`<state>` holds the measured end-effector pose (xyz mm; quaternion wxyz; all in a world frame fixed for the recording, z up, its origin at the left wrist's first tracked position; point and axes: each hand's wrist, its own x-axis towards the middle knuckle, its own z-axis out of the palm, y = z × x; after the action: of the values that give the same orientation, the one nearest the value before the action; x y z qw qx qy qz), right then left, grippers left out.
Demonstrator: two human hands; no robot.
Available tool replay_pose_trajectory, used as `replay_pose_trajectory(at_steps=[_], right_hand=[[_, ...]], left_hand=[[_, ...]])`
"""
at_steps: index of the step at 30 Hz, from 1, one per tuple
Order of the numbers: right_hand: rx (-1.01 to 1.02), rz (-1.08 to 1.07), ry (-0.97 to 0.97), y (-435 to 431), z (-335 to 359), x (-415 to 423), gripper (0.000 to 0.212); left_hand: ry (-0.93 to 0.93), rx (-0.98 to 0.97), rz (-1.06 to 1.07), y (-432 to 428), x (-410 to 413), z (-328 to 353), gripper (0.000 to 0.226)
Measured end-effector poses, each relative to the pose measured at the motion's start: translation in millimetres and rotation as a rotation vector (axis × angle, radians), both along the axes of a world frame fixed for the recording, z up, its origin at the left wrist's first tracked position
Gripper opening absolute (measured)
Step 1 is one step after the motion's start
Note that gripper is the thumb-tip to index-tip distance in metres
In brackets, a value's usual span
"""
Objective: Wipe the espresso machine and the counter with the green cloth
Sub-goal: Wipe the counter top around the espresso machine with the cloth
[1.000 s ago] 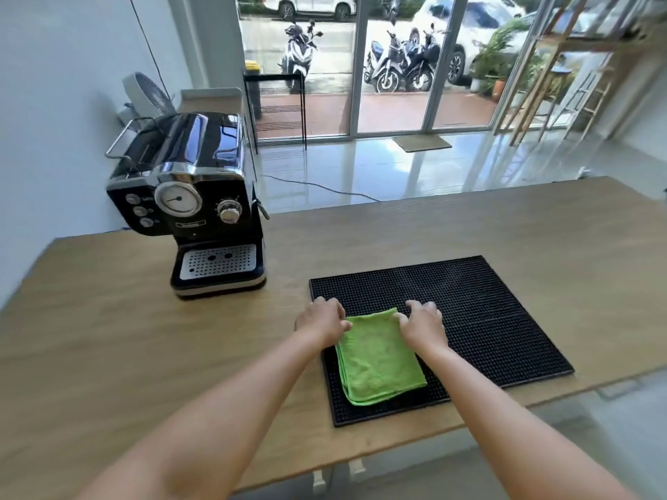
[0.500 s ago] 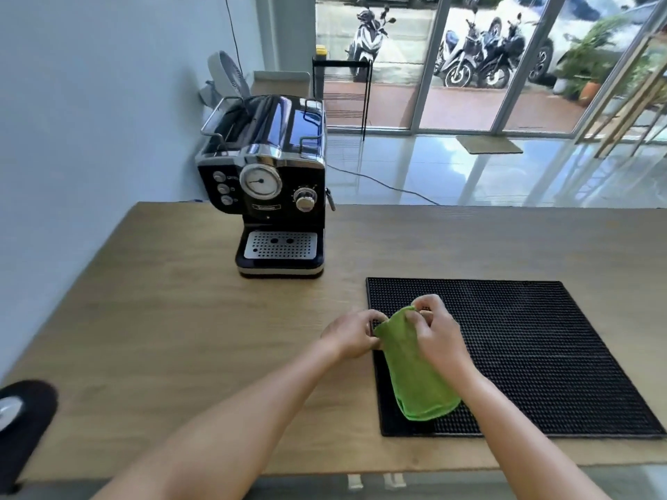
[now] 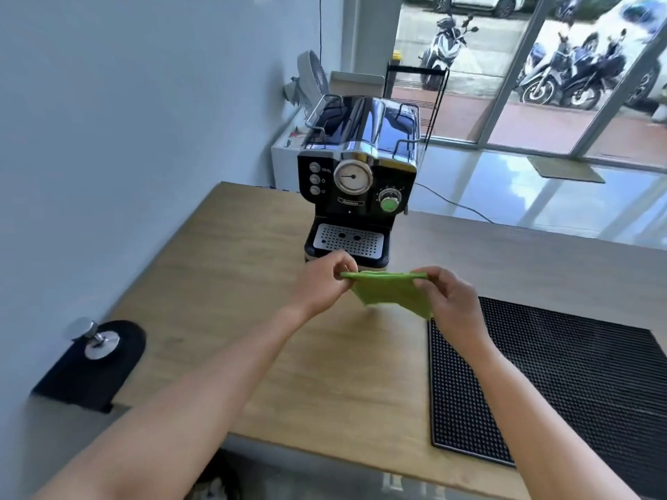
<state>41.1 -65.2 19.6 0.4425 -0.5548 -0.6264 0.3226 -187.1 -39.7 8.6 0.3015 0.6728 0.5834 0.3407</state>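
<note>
Counter [image 3: 223, 319] is under my fingers, espresso machine [image 3: 361, 175] just beyond them. The green cloth [image 3: 391, 292] hangs in the air, stretched between left hand [image 3: 319, 283] and right hand [image 3: 451, 301], each pinching one end of its top edge (fingers clamped on fabric). I'd fold it into a flat pad, then wipe the machine top-down.

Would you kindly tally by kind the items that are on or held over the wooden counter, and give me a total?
espresso machine: 1
green cloth: 1
black bar mat: 1
black tamping mat: 1
metal tamper: 1
Total: 5
</note>
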Motion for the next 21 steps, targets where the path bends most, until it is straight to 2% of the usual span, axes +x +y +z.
replay_pose_trajectory(at_steps=[3,6,8,10,11,13,15,17,18,21], right_hand=[[-0.024,0.062,-0.071,-7,-19,-12,0.031],[-0.132,0.146,-0.219,-25,-52,-19,0.029],[-0.267,0.276,-0.392,-43,-70,-22,0.025],[-0.314,0.391,-0.582,-56,-77,-26,0.021],[-0.308,0.382,-0.614,-59,-75,-29,0.021],[-0.227,0.222,-0.583,-57,-69,-37,0.029],[-0.082,0.038,-0.63,-47,-67,-50,0.049],[-0.081,0.04,-0.715,-38,-73,-73,0.059],[-0.122,0.085,-0.753,-35,-78,-87,0.066],[-0.24,0.215,-0.948,-39,-106,-125,0.08]], left_hand=[[0.114,0.078,0.017,-20,-27,-3,0.016],[0.295,0.009,-0.061,-45,-51,-42,0.021],[0.391,-0.069,-0.151,-65,-64,-68,0.027],[0.423,-0.08,-0.255,-82,-73,-80,0.025],[0.406,-0.065,-0.273,-87,-77,-82,0.025],[0.337,-0.031,-0.191,-90,-84,-79,0.024],[0.3,0.054,-0.03,-84,-95,-77,0.025],[0.39,0.166,0.166,-72,-108,-78,0.029],[0.478,0.15,0.257,-65,-113,-78,0.032],[0.653,-0.153,0.401,-52,-136,-89,0.05]])
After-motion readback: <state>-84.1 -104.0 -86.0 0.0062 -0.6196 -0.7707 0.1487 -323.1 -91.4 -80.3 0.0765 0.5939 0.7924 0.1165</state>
